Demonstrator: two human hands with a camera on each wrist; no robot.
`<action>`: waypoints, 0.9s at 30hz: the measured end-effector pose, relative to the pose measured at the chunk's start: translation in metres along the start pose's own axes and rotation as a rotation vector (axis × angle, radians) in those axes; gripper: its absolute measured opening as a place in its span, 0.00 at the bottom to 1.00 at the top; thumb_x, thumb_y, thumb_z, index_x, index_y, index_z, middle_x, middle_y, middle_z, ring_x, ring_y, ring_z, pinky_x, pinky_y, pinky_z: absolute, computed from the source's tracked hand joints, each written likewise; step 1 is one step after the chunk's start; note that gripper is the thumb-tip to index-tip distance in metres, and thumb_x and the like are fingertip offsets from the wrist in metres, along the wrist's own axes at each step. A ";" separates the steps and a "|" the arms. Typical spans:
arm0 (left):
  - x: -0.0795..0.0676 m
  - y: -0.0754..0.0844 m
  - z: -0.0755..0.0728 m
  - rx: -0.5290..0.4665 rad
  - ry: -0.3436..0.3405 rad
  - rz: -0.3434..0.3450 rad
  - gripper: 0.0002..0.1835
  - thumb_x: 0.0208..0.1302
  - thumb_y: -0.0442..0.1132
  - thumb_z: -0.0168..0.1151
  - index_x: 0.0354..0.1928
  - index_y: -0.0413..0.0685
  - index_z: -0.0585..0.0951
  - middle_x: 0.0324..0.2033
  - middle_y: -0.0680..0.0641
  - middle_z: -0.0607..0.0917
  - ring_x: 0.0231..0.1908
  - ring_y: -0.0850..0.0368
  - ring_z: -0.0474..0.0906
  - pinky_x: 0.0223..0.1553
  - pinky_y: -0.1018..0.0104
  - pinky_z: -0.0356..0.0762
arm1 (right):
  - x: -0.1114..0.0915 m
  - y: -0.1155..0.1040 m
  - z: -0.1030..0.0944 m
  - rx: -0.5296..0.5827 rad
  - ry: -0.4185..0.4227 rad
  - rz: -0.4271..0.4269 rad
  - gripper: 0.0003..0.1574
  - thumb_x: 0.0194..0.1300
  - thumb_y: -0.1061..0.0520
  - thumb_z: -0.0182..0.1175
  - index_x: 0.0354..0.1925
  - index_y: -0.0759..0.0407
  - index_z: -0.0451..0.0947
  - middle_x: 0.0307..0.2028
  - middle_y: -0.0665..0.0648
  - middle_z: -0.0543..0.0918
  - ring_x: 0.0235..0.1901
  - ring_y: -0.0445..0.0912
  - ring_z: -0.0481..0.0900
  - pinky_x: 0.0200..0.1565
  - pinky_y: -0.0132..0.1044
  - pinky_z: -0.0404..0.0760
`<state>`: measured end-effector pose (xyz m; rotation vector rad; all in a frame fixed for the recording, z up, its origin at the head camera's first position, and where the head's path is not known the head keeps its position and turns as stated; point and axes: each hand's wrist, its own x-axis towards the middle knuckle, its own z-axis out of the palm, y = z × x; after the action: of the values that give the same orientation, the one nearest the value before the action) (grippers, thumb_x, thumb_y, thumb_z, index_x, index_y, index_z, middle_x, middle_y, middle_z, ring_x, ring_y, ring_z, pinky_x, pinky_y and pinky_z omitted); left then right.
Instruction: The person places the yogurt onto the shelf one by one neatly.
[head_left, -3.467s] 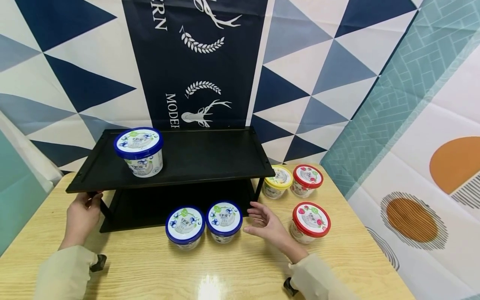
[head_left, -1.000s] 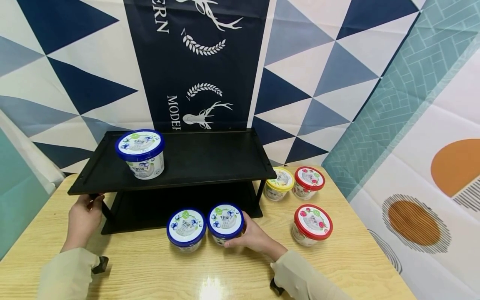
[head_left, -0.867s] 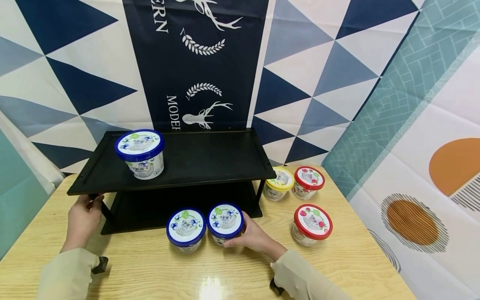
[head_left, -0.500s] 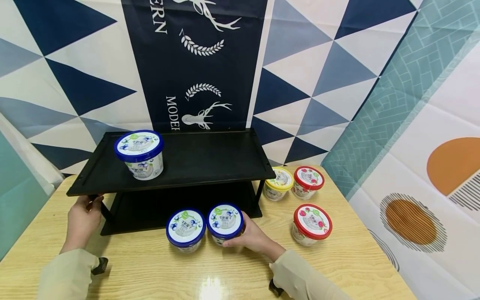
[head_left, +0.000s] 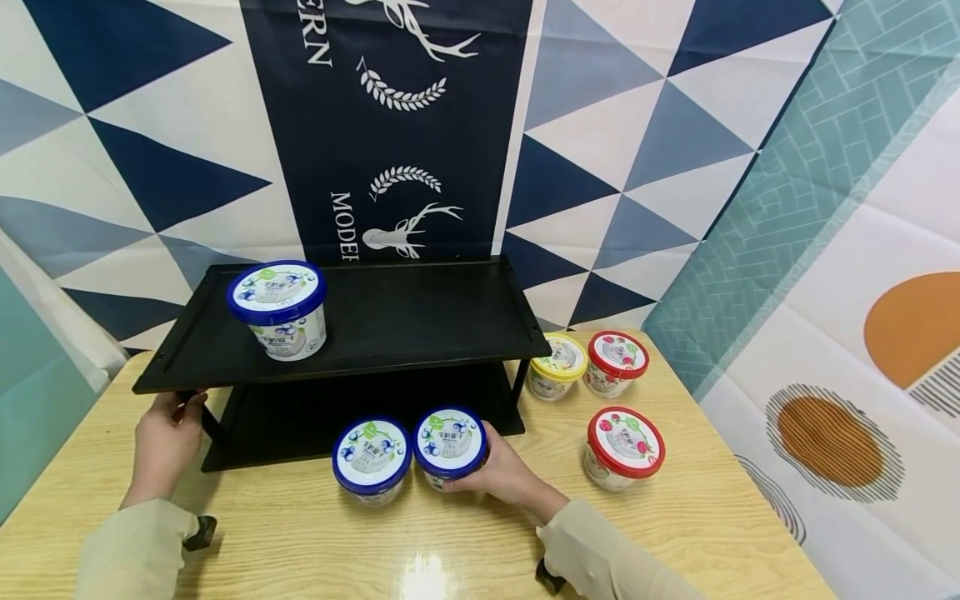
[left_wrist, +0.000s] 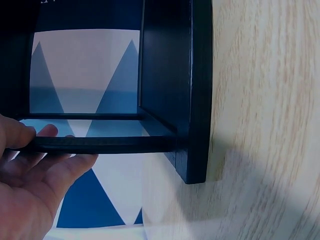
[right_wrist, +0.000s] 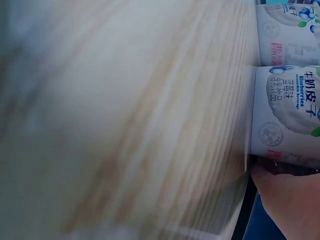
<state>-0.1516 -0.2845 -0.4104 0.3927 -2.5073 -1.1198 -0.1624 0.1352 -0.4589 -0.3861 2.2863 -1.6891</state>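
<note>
**Left hand [head_left: 167, 446] round a post [left_wrist: 110, 145] of the rack [head_left: 427, 312], right hand [head_left: 508, 477] on the right blue tub [head_left: 451, 442]**

The left hand grips the post at the rack's front left corner, under the top shelf. In the left wrist view its thumb lies to one side of the post and its fingers to the other, the tips reaching past it.

The right hand grasps the right blue tub, curved about its right side. The thumb sits low on the near side; the other fingers are mostly hidden behind the tub. The tub stands upright on the desk [head_left: 315, 542], just before the front edge of the lower shelf, towards that shelf's right end.

Close beside it, on the left, is the left blue tub [head_left: 371, 458], also upright; the two lids appear to meet. The upper blue tub [head_left: 277, 308] stands on the top shelf near its left edge.

Towards the desk's back right corner, a yellow tub [head_left: 558, 367] and a red tub [head_left: 617, 363] stand side by side. Nearer the person, by the desk's right edge, is another red tub [head_left: 624, 447].
</note>
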 end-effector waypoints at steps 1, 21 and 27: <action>0.000 0.000 0.000 0.005 0.003 0.000 0.20 0.72 0.39 0.37 0.55 0.31 0.71 0.55 0.27 0.73 0.55 0.33 0.70 0.50 0.41 0.72 | 0.000 -0.001 0.000 -0.007 0.004 -0.001 0.61 0.37 0.58 0.78 0.66 0.60 0.56 0.59 0.60 0.72 0.60 0.54 0.70 0.64 0.54 0.67; 0.001 -0.003 0.001 0.004 -0.004 -0.006 0.20 0.72 0.38 0.37 0.54 0.32 0.71 0.55 0.27 0.73 0.54 0.33 0.70 0.47 0.46 0.74 | -0.002 -0.003 0.002 -0.002 0.014 0.008 0.60 0.39 0.59 0.77 0.65 0.62 0.53 0.58 0.61 0.71 0.58 0.54 0.71 0.62 0.52 0.70; 0.001 -0.001 0.000 0.007 0.001 0.005 0.20 0.72 0.39 0.38 0.54 0.32 0.71 0.55 0.27 0.73 0.54 0.33 0.71 0.43 0.55 0.75 | -0.006 -0.006 0.000 0.010 0.047 0.007 0.60 0.39 0.59 0.77 0.65 0.62 0.54 0.57 0.62 0.71 0.58 0.54 0.70 0.62 0.52 0.70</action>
<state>-0.1519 -0.2860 -0.4111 0.3882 -2.5101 -1.1087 -0.1565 0.1357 -0.4523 -0.3396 2.3083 -1.7233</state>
